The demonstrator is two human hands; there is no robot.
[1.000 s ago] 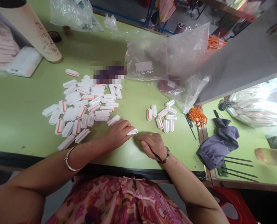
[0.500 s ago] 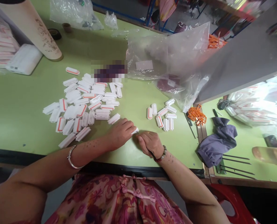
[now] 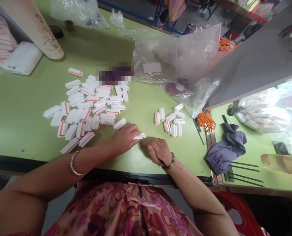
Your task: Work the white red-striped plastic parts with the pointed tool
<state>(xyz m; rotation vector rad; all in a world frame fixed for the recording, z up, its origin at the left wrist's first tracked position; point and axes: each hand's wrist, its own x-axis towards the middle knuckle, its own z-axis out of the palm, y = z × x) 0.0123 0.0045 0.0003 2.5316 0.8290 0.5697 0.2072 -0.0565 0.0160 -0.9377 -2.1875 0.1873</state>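
Note:
My left hand [image 3: 126,139] is closed on one end of a small white plastic piece [image 3: 139,136], whose other end sticks out toward the right. Close beside it, my right hand [image 3: 157,150] is wrapped around a slim black-handled tool [image 3: 162,162]. The tool's thin dark tip points at the free end of the piece; whether the two touch I cannot tell. A large loose group of similar white pieces [image 3: 77,115], some with an orange strip, lies beyond my left hand. Beyond my right hand is a smaller group of them [image 3: 171,116].
Orange plastic frames [image 3: 206,121] and a thin black tool [image 3: 198,131] lie on the right. Behind are clear plastic bags [image 3: 158,54]. A purple cloth [image 3: 226,150] sits past the wooden strip. At left stand a roll [image 3: 47,41] and a white box [image 3: 23,59].
More of the white piece now shows out of my left fingers, and its free end lies flatter toward the right. My right hand keeps nearly the same place and grip.

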